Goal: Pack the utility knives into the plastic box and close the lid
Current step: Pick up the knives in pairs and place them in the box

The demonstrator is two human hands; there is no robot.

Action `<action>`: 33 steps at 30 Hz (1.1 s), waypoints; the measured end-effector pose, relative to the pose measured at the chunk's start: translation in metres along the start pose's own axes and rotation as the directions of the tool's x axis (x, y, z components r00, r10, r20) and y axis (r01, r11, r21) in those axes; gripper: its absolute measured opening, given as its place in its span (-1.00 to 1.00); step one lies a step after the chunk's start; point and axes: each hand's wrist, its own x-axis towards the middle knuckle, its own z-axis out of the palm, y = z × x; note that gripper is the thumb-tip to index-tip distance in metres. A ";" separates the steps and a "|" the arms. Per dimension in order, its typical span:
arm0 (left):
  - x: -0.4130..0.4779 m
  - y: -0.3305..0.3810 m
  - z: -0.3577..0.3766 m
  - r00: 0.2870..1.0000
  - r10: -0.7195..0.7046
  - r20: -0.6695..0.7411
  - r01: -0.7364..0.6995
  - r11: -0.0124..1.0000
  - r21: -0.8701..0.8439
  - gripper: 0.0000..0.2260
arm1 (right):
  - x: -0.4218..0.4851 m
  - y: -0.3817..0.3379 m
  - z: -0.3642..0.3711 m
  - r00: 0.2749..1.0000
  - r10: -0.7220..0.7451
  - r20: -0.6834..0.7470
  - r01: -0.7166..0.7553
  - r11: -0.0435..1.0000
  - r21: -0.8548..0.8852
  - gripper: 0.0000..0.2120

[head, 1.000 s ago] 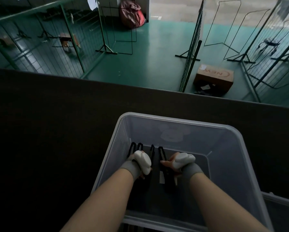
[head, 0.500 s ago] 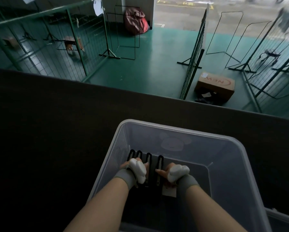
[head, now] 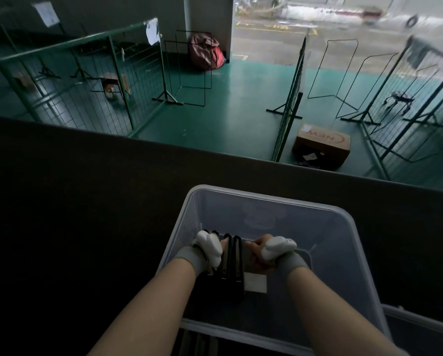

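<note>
While both hands reach inside the plastic box (head: 338, 253), the left hand (head: 210, 249) and right hand (head: 264, 253) closed around the utility knives (head: 232, 255) against its left wall, press them flat and parallel.

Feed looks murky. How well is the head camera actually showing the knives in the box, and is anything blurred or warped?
Head view: the table is nearly black and the utility knives read only as dark bars inside the plastic box; the daylit street at the top is washed out and smeared; wide-angle bending curves the table edge; both hands are fairly sharp.
</note>
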 end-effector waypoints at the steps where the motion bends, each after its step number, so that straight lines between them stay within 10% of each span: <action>1: -0.005 0.001 -0.003 1.000 0.023 0.003 -0.023 1.000 0.001 -0.54 | -0.007 -0.002 -0.001 0.999 -0.048 -0.017 0.048 0.998 0.029 -0.61; 7: -0.070 0.017 -0.033 0.989 0.144 0.027 -0.146 0.976 0.159 -0.48 | -0.065 -0.017 -0.022 0.986 -0.138 -0.096 0.154 0.971 0.185 -0.59; 28: -0.208 -0.051 -0.055 0.760 0.549 -0.347 -0.629 0.756 -0.182 -0.60 | -0.235 -0.023 0.025 0.851 -0.338 -0.403 0.498 0.765 0.409 -0.58; 33: -0.231 -0.074 -0.042 0.770 0.616 -0.167 -0.637 0.757 -0.145 -0.60 | -0.260 -0.004 0.054 0.839 -0.358 -0.410 0.529 0.714 0.459 -0.60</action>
